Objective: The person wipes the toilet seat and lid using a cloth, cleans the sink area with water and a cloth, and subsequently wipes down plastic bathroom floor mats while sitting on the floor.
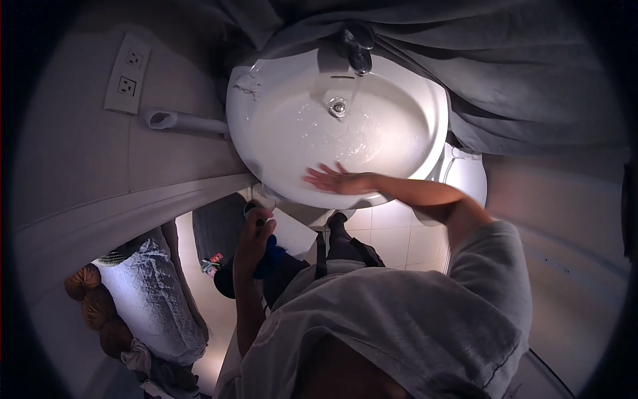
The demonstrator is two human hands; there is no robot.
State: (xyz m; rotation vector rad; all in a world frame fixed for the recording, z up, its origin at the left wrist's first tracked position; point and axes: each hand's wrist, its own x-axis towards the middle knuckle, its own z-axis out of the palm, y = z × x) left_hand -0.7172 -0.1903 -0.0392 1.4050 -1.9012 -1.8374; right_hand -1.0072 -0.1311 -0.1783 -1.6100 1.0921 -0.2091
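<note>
My right hand (335, 180) reaches over the near rim of a white oval washbasin (247, 143). Its fingers are spread, slightly blurred, and hold nothing. Water and small bubbles lie in the bowl around the metal drain (337, 107). At the back of the basin, a dark faucet (359, 53) has a thin trickle under its spout. My left hand (256, 233) is lower, left of the basin's front edge. Its fingers curl round something small and dark that I cannot make out. Below that hand a blue item (269, 258) shows, of unclear kind.
A grey curtain (518, 86) hangs behind and right of the basin. On the left wall are an outlet plate (128, 73) and a white tube-shaped holder (183, 123). A white toilet (465, 174) stands at right. Through a doorway lies a bed with white bedding (156, 299).
</note>
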